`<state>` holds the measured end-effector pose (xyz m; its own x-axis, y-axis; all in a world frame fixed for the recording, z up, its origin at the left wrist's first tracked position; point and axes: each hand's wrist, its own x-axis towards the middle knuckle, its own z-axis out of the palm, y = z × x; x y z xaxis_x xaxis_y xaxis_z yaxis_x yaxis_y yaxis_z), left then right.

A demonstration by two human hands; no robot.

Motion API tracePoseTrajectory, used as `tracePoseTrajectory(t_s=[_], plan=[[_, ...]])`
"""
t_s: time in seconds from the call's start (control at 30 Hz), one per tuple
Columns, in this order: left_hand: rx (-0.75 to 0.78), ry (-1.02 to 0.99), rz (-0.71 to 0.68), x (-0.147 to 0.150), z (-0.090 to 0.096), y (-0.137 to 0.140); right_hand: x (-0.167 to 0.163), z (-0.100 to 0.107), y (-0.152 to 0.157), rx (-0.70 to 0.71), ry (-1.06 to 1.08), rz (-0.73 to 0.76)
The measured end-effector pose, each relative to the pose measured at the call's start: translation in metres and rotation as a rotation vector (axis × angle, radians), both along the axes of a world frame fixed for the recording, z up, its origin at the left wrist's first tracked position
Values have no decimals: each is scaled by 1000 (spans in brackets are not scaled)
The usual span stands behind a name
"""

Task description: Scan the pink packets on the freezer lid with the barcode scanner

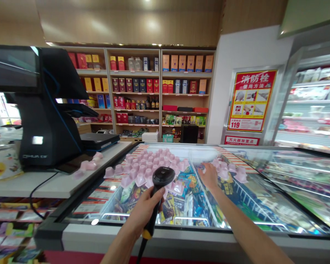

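My left hand point(149, 205) is wrapped round the handle of a black barcode scanner point(163, 176) with a yellow band low on its grip. Its head is over a large cluster of pink plastic cups point(145, 165) on the freezer's glass top. To the right, my right hand point(209, 175) reaches over the glass with bent fingers. A pale pink cup point(204, 169) shows partly at its fingertips; the fingers hide most of it. A smaller group of pink cups point(223, 171) lies just right of that hand.
The chest freezer point(192, 236) holds bagged goods in white wire baskets under glass. On the left counter point(57, 189) stand a black checkout machine point(51, 124) and a few pink cups point(89, 165). Shelves point(161, 88) of boxes line the back; a lit cooler point(313, 99) stands right.
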<state>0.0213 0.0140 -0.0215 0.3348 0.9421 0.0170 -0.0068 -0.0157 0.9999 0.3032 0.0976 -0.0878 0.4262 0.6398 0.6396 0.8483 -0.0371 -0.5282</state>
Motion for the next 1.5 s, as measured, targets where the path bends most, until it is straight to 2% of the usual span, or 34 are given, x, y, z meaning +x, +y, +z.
tracePoseTrajectory(t_s=[0.1,0.13,0.2,0.27,0.33,0.47,0.57,0.7,0.87,0.93,1.03,1.13,1.3,1.43,1.5], plan=[[7,-15,-3,-1,6,-8,-39,1,-6,-108,138,479],[11,-24,-3,-1,9,-11,-50,0,-8,-152,153,594],[23,-30,-10,0,11,-16,-65,-2,-12,-225,168,720],[29,-26,-24,0,11,-17,-68,-1,-14,-253,246,734],[22,-34,-40,2,9,-16,-61,3,-13,-244,445,691],[-19,-79,-52,8,8,-16,-34,14,-7,-75,997,601],[-43,-93,-81,16,11,-20,-21,18,-2,49,1300,593],[-64,-80,-111,24,11,-21,-16,17,1,84,1438,573],[-77,-77,-122,26,9,-20,-14,15,5,105,1439,597],[-80,-78,-132,26,10,-20,-12,13,6,98,1402,584],[-70,-69,-151,26,13,-19,-4,7,9,73,1142,466],[-64,-78,-133,25,13,-16,6,-3,11,58,781,282],[-77,-107,-44,14,10,-10,15,-9,4,-96,49,15],[-30,-92,-33,1,8,-10,5,-3,-2,-121,-166,-186],[-20,-89,-17,-5,8,-11,-9,2,2,-85,-189,-157]])
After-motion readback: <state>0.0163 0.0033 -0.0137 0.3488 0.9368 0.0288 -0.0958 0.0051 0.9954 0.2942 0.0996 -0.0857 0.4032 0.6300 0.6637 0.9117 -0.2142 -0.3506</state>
